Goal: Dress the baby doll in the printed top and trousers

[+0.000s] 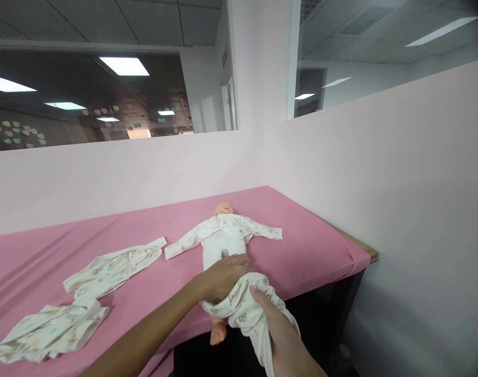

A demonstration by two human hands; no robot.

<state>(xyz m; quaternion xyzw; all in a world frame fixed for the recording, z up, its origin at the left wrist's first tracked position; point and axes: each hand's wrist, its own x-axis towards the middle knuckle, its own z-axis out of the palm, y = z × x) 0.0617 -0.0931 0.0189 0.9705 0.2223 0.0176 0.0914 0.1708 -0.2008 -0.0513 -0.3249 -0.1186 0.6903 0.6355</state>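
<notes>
A baby doll lies on its back, head away from me, wearing a white printed long-sleeved top with both sleeves spread out. My left hand is wrapped over the doll's upper leg area; its thumb side is partly hidden. Printed white baby pants are bunched around the doll's legs and hang past the table edge. My right hand is closed on the pants, thumb on top and other fingers hidden. One bare doll foot shows below the cloth.
The pink-covered table has its near edge under the doll's legs. To the left lie a printed baby garment and another crumpled printed garment. White walls with windows stand behind and to the right.
</notes>
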